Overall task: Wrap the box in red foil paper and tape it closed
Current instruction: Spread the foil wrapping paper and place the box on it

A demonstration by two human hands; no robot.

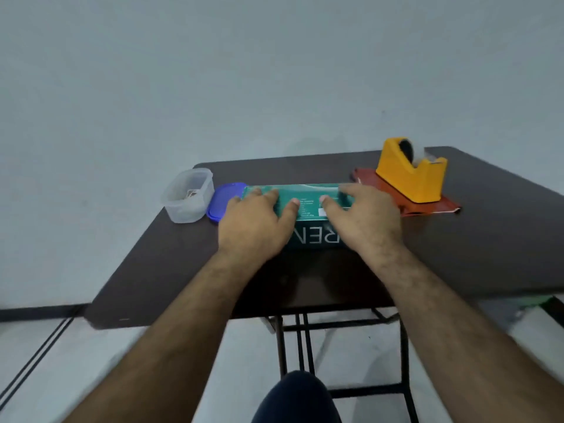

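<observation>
While both hands grip green box (300,206) at frame centre on dark table (488,239): left hand (256,227) and right hand (363,222) lie over top, fingers spread and curled over far edge, thumbs on near face. Red foil paper (427,203) lies right of centre, pinned under yellow tape dispenser (412,170) (shift dispenser first). Best: lift level, free sheet, set box down centred, edges square. Clear tub (187,195), blue lid (224,198) at left, out of way.

Both hands cover much of the green box (308,203), leaving its white lettering partly readable. The small print on top is blurred. The tub's (187,195) contents are too small to identify.
</observation>
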